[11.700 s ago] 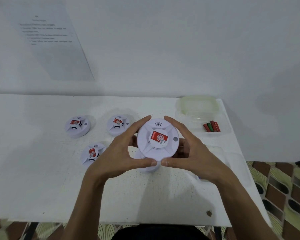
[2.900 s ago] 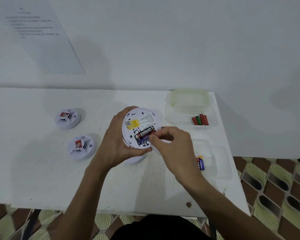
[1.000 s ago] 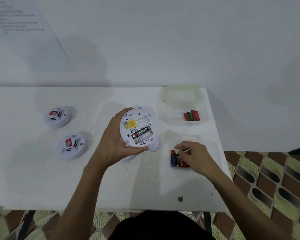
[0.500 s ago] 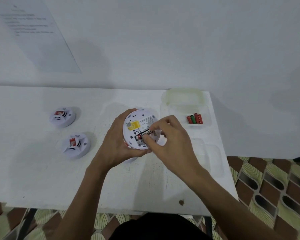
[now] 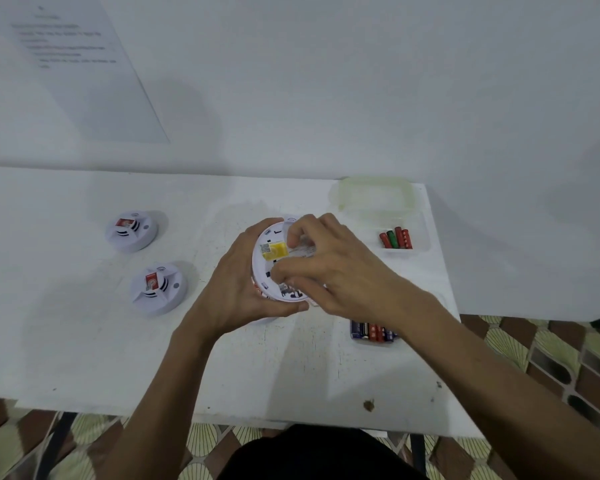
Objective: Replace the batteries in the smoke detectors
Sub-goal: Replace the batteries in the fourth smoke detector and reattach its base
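Where hands meet: upturned detector [image 5: 272,249], above table [image 5: 84,341].
Left hand [image 5: 236,289]: grips its rim.
Right hand [image 5: 336,271]: curled over battery bay, hiding it; grasp unclear.
Around: spare detectors [image 5: 158,287] left, red and green batteries [image 5: 395,238] right.

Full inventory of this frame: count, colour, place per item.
held smoke detector: 1, white, yellow sticker, back up, centre
table smoke detectors: 2, white, red labels, left
far batteries: 4, three red, one green, in clear tray, right
near batteries: count unclear, blue and red, front right
lid: 1, yellowish, back right corner
paper sheet: 1, white, wall
table: 1, white
left hand: grips held detector's rim
right hand: fingers curled over its back
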Demonstrator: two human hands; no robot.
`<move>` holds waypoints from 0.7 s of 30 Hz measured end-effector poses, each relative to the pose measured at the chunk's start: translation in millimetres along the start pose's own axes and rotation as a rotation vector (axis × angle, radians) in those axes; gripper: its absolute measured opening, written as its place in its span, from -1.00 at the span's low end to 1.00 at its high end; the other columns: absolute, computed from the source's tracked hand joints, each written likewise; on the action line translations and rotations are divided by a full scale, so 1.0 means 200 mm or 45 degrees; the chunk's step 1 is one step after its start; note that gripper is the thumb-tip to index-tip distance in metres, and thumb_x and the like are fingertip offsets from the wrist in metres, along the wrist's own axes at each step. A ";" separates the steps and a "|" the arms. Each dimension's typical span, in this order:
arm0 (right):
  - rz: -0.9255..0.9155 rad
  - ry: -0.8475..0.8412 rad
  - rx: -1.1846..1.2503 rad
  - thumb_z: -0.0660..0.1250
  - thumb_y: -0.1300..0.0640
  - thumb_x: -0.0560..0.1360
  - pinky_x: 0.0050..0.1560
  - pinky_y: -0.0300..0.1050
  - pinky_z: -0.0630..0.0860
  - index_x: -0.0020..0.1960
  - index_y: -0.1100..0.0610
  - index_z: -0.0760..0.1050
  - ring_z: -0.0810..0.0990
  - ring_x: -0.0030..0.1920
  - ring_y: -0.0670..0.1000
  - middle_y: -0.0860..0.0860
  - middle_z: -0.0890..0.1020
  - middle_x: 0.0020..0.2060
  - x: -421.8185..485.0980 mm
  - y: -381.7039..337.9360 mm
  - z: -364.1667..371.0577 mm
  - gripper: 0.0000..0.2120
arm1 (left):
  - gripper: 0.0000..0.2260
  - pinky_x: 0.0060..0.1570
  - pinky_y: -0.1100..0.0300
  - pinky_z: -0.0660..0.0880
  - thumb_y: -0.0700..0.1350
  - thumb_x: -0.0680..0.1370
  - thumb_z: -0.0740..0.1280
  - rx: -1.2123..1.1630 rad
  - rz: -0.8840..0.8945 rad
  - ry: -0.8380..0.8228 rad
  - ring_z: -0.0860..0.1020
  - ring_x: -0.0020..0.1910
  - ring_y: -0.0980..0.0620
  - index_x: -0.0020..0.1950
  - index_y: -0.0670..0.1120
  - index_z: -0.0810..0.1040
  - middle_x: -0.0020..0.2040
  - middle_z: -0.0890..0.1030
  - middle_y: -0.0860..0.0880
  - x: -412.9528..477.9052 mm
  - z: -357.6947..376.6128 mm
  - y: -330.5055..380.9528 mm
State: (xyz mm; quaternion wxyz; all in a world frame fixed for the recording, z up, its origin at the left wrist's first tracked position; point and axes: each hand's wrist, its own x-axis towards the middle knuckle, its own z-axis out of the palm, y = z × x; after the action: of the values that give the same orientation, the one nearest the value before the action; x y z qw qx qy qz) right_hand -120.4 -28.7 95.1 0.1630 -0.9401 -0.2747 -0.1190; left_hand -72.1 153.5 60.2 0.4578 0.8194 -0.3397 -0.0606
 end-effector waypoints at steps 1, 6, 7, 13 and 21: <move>-0.041 -0.047 -0.037 0.26 0.07 0.54 -0.10 0.10 0.47 0.03 -0.10 0.57 0.39 -0.02 0.10 0.09 0.44 0.08 0.01 0.01 -0.01 -0.85 | -0.17 0.33 0.21 0.31 -0.13 0.28 0.60 0.037 -0.025 -0.009 0.33 0.26 0.36 0.41 -0.05 0.20 0.37 0.38 0.01 0.00 0.00 0.00; -0.208 -0.242 -0.179 0.17 0.04 0.53 -0.23 0.02 0.48 -0.01 -0.08 0.52 0.33 -0.11 0.04 0.06 0.40 0.03 0.05 0.01 -0.05 -0.84 | -0.17 0.24 0.60 0.11 0.12 0.26 0.57 0.083 0.006 -0.109 0.17 0.27 0.58 0.37 0.09 0.16 0.33 0.22 0.48 -0.02 0.02 -0.05; -0.232 -0.261 -0.173 0.18 0.05 0.52 -0.25 0.00 0.48 -0.02 -0.06 0.52 0.34 -0.13 0.04 0.07 0.41 0.01 0.05 0.01 -0.06 -0.85 | -0.20 0.28 0.56 0.11 0.13 0.29 0.54 0.053 -0.019 -0.113 0.16 0.27 0.59 0.38 0.11 0.16 0.33 0.21 0.42 -0.03 0.03 -0.07; -0.221 -0.160 0.049 0.25 0.08 0.57 -0.17 -0.09 0.46 0.07 0.03 0.47 0.39 -0.09 -0.01 0.02 0.48 0.00 0.00 0.08 -0.03 -0.90 | -0.18 0.34 0.27 0.29 0.38 0.21 0.44 0.037 -0.069 -0.054 0.36 0.32 0.23 0.37 0.39 0.12 0.33 0.32 0.39 -0.03 0.00 -0.07; 0.308 0.263 0.654 0.39 0.23 0.52 -0.02 -0.16 0.52 0.02 0.07 0.49 0.55 -0.06 -0.06 -0.15 0.58 -0.10 -0.13 0.07 -0.05 -0.87 | -0.17 0.16 0.49 0.29 0.27 0.14 0.51 0.079 -0.049 0.015 0.38 0.23 0.35 0.29 0.49 0.13 0.25 0.33 0.47 0.01 0.01 -0.02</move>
State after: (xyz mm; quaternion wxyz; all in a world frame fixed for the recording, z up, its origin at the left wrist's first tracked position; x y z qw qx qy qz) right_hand -136.1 -55.8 92.6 0.4356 -0.8769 -0.1636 -0.1204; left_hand -69.8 152.5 56.7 0.4331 0.8398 -0.3229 -0.0539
